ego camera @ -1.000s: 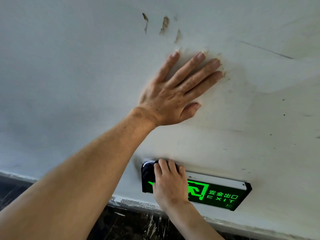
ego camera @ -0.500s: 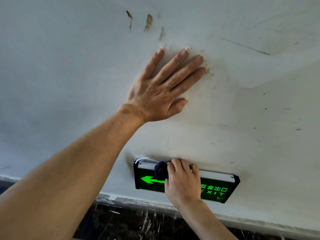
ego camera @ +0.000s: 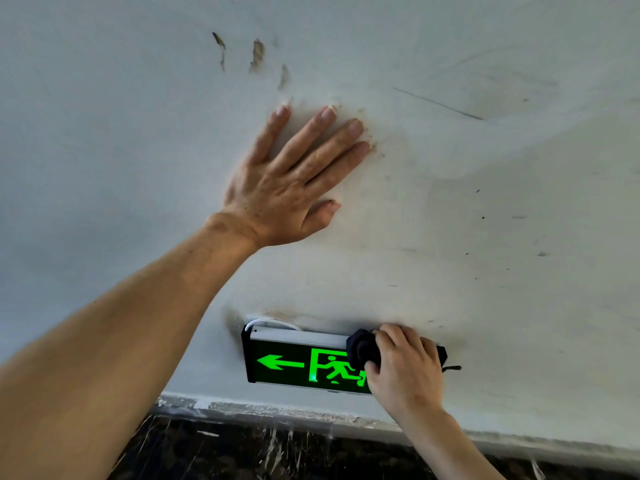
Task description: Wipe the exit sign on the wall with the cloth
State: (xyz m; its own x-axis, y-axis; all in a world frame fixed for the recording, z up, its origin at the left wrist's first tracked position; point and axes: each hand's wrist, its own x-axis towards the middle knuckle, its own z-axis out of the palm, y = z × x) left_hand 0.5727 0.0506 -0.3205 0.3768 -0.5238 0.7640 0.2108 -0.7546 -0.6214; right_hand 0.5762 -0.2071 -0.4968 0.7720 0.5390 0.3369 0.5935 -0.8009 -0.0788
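Above the exit sign point(ego camera: 298, 362), left hand point(ego camera: 284, 195) spread flat on smudged wall point(ego camera: 485, 202); right hand point(ego camera: 405, 372) gripping dark cloth point(ego camera: 360, 348).

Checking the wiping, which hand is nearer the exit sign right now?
Right. The right hand is on the sign, pressing the dark cloth against its right half. The left hand lies flat on the wall well above the sign, touching neither.
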